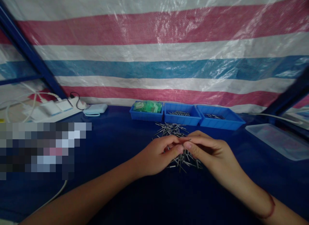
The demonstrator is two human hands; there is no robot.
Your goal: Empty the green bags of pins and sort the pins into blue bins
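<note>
A loose pile of thin metal pins [181, 159], rather like blind rivets, lies on the blue table [113, 134] under and around my fingers. Above the pile, my left hand [158, 154] comes in from the left, thumb and forefinger pinched together. My right hand [210, 151] meets it from the other side, also closed in a pinch. A thin metal pin [189, 140] shows slightly at the right fingertips. Whatever the left fingertips grip is too small and hidden to make out. The two hands' fingertips are almost touching.
Behind the pile stand three blue bins: the left bin [146, 116] holds green and clear packets, the middle bin [182, 119] and right bin [219, 123] metal pins. A clear plastic lid [277, 142] lies right; a light-blue case [95, 109] and power strip [58, 109] left.
</note>
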